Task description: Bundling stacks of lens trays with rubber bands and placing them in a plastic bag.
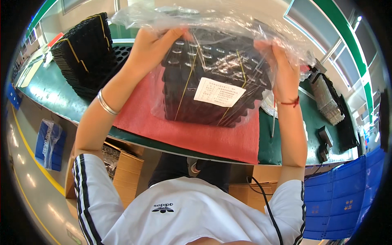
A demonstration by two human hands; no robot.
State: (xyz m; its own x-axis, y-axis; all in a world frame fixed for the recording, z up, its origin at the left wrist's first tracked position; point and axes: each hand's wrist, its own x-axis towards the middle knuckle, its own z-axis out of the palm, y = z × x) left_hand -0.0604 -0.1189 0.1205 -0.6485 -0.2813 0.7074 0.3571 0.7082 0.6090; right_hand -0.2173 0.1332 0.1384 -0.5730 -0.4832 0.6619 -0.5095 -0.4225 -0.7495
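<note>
A long green desk (49,92) carries a red mat (204,136), and above the mat both hands hold up a stack of black trays (216,81) bound with yellow bands inside a clear plastic bag (212,24). A second banded stack of black trays (87,53) stands at the desk's left. The left hand (153,45) has its fingers clamped on the bag's upper left edge; the right hand (281,67) grips the upper right, its fingertips blurred behind crinkled film. A white label (219,92) faces the camera.
</note>
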